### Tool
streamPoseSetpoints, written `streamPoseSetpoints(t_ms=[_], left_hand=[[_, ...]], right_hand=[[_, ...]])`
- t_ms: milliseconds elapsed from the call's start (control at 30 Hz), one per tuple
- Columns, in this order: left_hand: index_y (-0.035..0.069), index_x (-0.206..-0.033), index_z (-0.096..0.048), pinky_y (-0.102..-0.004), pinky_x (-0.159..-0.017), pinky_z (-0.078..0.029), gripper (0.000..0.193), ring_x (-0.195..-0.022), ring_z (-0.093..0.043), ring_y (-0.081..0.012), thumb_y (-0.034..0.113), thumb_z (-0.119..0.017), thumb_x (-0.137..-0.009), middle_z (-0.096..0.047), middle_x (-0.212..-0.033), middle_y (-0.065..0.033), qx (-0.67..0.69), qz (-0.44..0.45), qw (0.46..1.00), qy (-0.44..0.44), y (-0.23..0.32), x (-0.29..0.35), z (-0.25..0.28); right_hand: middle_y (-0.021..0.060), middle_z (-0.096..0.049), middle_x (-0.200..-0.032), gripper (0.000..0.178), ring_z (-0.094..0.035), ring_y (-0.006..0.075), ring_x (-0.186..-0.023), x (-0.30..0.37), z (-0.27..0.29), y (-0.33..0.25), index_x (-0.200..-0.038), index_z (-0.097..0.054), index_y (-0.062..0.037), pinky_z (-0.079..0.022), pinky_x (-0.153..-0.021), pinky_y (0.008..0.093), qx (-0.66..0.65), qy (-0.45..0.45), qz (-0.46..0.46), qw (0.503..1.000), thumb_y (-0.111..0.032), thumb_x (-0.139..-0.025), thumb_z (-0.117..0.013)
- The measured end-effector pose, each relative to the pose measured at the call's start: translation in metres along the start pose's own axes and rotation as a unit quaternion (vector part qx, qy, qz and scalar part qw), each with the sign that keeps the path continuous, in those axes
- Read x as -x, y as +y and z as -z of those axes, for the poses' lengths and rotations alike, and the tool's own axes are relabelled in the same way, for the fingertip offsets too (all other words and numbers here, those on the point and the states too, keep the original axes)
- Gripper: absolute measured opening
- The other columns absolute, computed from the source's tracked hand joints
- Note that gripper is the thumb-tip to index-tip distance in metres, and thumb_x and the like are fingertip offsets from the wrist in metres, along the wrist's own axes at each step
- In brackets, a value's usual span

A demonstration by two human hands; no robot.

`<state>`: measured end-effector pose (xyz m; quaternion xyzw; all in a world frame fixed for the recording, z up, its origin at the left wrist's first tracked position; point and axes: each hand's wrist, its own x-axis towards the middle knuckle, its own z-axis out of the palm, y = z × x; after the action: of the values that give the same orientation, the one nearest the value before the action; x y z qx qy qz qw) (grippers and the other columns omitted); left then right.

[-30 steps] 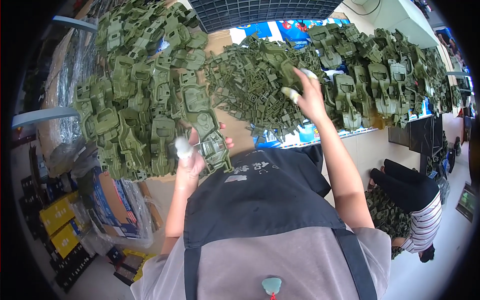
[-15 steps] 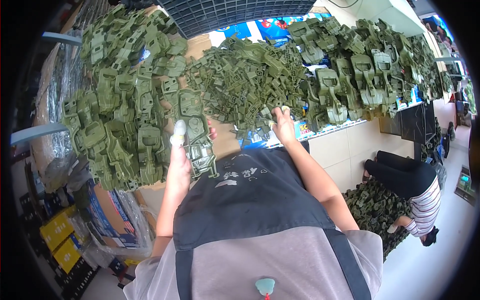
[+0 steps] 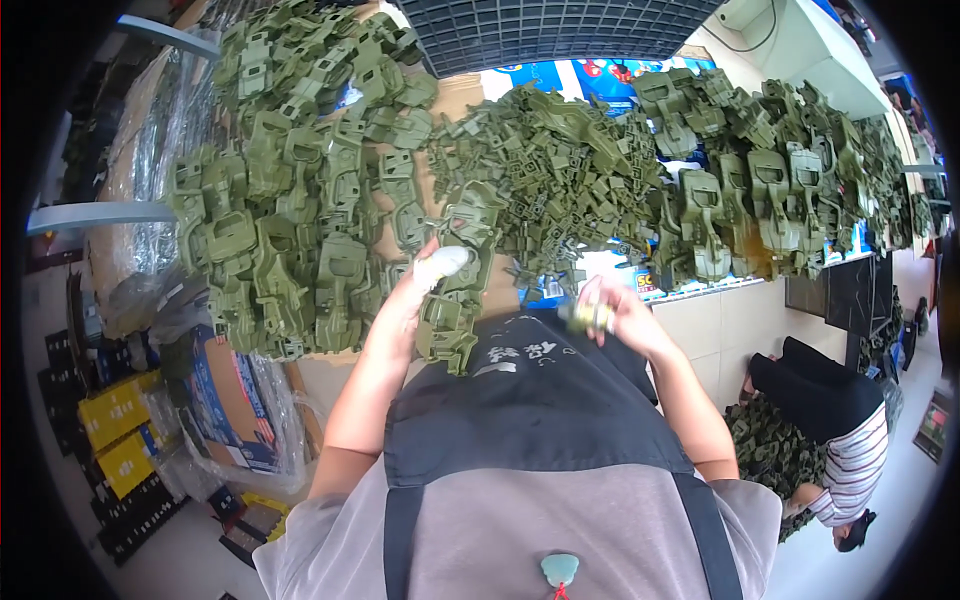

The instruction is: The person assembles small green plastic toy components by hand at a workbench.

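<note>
My left hand (image 3: pixel 408 298), with a white cover on its thumb, grips a long olive-green molded plastic part (image 3: pixel 472 228) upright at the table's front edge. Its lower end reaches over the dark apron. To the right, clear of the table edge, my right hand (image 3: pixel 628 318) is closed with its fingertips pinched together. Pale coverings wrap some of those fingers. Something small and greenish shows at the tips, too smeared by motion to name. Beyond both hands lies a heap of small olive-green plastic pieces (image 3: pixel 570 165).
Larger olive-green molded parts (image 3: pixel 265 215) are stacked at the left, and similar parts (image 3: pixel 765 190) at the right. A black grid crate (image 3: pixel 560 32) stands at the back. On the floor at right, a person in a striped top (image 3: pixel 862 465) bends over another green heap (image 3: pixel 770 440).
My right hand has drawn back from the small-piece heap toward me. The left hand has lifted the long part away from the left stack and tilted it. The view has shifted slightly.
</note>
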<state>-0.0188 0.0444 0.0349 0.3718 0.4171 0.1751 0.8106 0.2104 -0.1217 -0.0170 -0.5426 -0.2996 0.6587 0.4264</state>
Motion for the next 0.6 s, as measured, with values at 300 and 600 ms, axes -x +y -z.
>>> streamPoseSetpoints(t_ms=[300,600], left_hand=[[0.006,-0.121,-0.043,-0.0306,-0.071,-0.050,0.056,-0.085,-0.059,-0.0184,0.034,-0.061,-0.075,-0.057,-0.103,-0.0087,0.006,0.060,0.998,0.002,-0.016,-0.002,0.010],[0.004,-0.129,-0.037,-0.0264,-0.087,-0.039,0.062,-0.101,-0.049,-0.0114,0.022,-0.064,-0.076,-0.052,-0.116,-0.0037,-0.105,-0.008,0.974,-0.203,0.006,-0.011,-0.016]], right_hand=[[0.0106,-0.063,-0.098,0.028,-0.060,0.0275,-0.088,0.024,-0.016,-0.011,-0.107,-0.060,-0.0104,-0.046,-0.082,0.0322,0.314,-0.041,0.100,0.943,-0.009,-0.079,-0.058],[0.0114,-0.058,-0.077,0.036,-0.057,0.0304,-0.068,-0.016,-0.040,-0.060,-0.101,-0.058,-0.0094,-0.048,-0.062,0.0373,0.493,0.135,0.258,0.820,0.001,-0.067,-0.055]])
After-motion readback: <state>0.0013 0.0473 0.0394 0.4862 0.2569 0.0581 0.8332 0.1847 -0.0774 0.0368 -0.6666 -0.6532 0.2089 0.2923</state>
